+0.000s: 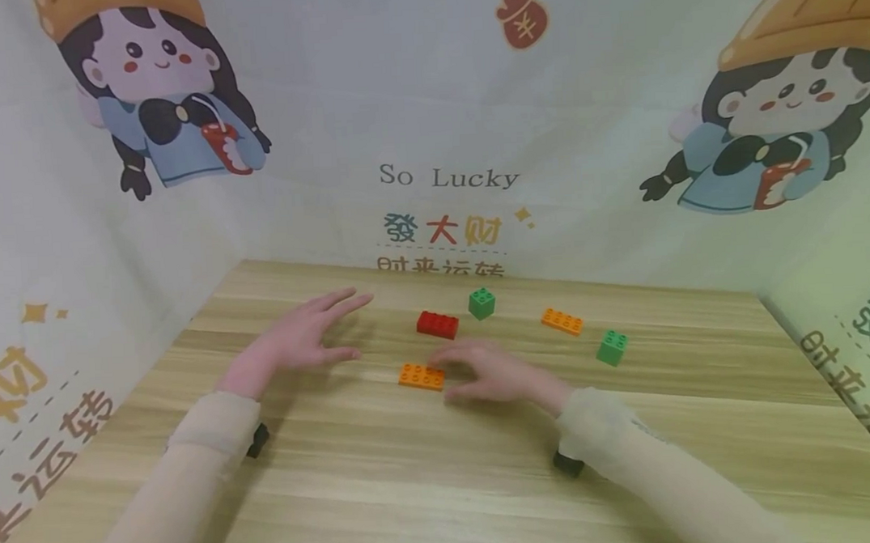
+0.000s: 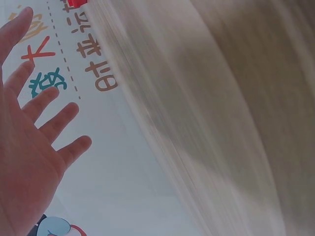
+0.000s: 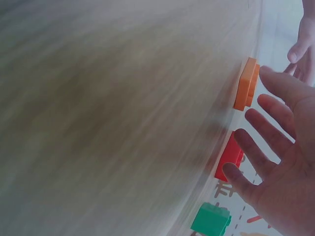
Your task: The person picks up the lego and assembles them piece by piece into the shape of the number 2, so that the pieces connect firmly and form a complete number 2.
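Note:
My right hand (image 1: 494,372) hovers at the right end of the nearer orange brick (image 1: 419,377), thumb and fingers spread around that end with nothing gripped. In the right wrist view, the same orange brick (image 3: 246,84) lies beyond the parted fingers; whether they touch it I cannot tell. Behind it sits a red brick (image 1: 437,325), followed by a green brick (image 1: 482,303). My left hand (image 1: 302,334) is held above the table to the left of the red brick, its fingers extended and empty; the left wrist view shows those fingers (image 2: 59,123) spread.
To the right on the wooden table (image 1: 386,484) lie a second orange brick (image 1: 562,321) and a second green brick (image 1: 612,348). A printed white cloth (image 1: 398,103) hangs behind the table and along its sides. A dark object (image 1: 568,463) shows beneath the right sleeve.

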`<state>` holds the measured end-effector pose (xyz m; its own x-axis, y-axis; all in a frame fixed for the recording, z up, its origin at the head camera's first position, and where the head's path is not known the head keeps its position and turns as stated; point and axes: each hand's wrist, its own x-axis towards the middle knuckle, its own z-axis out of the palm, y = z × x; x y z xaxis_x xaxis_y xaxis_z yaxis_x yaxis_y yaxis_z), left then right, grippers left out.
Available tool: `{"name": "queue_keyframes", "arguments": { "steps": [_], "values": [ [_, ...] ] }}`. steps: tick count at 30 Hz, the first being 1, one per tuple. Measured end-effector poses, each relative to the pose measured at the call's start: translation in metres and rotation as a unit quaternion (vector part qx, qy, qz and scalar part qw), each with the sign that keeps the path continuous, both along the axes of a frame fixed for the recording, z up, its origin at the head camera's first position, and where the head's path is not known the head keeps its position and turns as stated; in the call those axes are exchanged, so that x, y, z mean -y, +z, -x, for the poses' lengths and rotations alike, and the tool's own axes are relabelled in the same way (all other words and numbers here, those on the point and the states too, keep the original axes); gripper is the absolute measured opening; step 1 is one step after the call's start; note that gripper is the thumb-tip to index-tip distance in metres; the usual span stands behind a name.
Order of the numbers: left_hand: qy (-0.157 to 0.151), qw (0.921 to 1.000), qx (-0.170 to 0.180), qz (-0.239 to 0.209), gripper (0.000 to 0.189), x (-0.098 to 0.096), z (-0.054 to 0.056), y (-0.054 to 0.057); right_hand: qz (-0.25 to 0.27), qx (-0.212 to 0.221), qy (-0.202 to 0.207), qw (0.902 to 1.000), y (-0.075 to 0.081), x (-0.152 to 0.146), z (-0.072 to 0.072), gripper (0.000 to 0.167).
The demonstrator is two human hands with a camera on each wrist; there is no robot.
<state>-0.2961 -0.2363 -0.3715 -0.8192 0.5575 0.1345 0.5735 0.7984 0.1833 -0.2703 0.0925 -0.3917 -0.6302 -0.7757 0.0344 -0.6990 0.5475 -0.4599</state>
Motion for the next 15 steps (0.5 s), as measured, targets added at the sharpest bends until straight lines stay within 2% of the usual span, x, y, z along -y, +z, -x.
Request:
{"name": "queue_keyframes", "arguments": {
  "steps": [4, 15],
  "values": [
    [0.004, 0.9999, 0.007, -0.006, 0.083, -0.003, -0.002, 0.002, 0.003, 0.003, -0.010, 0.9999, -0.002, 0.006, 0.003, 0.045],
    [0.008, 0.9996, 0.024, -0.014, 0.082, -0.012, -0.002, 0.005, 0.036, 0.054, -0.075, 0.9951, -0.003, 0.019, 0.006, 0.027]
  ]
}}
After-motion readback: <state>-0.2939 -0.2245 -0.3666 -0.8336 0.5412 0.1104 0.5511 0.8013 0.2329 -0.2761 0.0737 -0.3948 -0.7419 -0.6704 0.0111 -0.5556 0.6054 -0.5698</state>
